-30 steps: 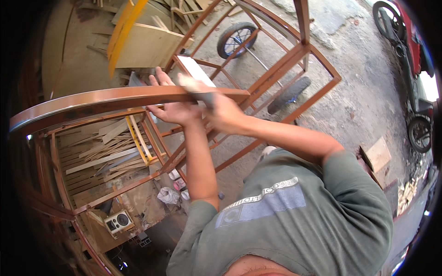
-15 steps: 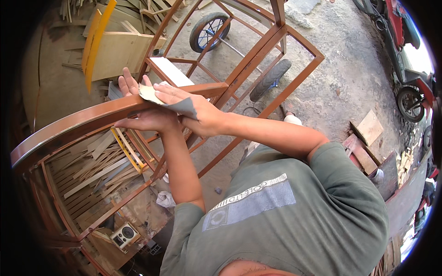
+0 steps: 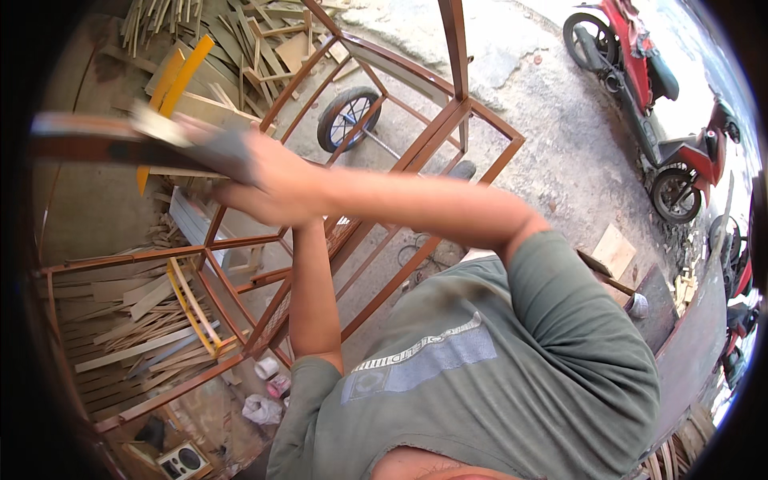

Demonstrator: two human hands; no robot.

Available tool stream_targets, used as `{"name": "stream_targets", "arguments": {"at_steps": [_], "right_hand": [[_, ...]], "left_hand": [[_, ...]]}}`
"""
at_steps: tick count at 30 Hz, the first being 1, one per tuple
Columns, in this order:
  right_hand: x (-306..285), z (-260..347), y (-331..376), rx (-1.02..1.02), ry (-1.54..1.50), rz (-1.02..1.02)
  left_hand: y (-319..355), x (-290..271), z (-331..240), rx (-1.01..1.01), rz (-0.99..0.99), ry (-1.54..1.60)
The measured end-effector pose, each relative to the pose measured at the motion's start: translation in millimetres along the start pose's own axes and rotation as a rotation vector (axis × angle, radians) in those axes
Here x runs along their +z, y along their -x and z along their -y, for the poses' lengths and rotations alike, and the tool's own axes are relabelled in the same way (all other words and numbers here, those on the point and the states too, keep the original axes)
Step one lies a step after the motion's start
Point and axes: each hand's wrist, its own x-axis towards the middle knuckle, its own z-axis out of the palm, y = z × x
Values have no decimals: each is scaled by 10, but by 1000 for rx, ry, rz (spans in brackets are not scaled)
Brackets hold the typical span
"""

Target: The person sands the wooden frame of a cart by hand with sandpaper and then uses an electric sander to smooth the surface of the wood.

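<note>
My right hand (image 3: 282,182) presses a sheet of sandpaper (image 3: 228,152) against a brown wooden rail (image 3: 88,148). The sheet is grey on one face, and its pale curled end stands out beyond the fingers. Hand, sheet and rail are smeared by motion. My left hand (image 3: 234,197) is under the rail beside the right one and mostly hidden by it; its fingers cannot be made out clearly. The rail belongs to a brown wooden frame (image 3: 416,144) that spreads across the middle and left.
A wheeled axle with a spoked wheel (image 3: 349,120) is behind the frame bars. Wood strips (image 3: 144,308) and a yellow frame piece (image 3: 192,308) lie lower left, near a speaker (image 3: 184,462). Red motorcycles (image 3: 688,172) stand at right. Offcuts (image 3: 268,52) are heaped at the far left.
Both hands have moved left along the rail with the sandpaper, my right forearm reaching further across. The view has shifted, so more of the motorcycles shows. The left fingers, spread before, are now blurred.
</note>
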Motion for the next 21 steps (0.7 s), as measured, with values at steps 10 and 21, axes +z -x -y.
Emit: {"name": "stream_targets", "arguments": {"at_steps": [10,21], "right_hand": [[-353,-253,1218,363,-69,199],[-1077,422,2408,698,340,-572]], "left_hand": [[-230,-357,-4,-59,128,406],[550,-204,136,358,294,-416]]}}
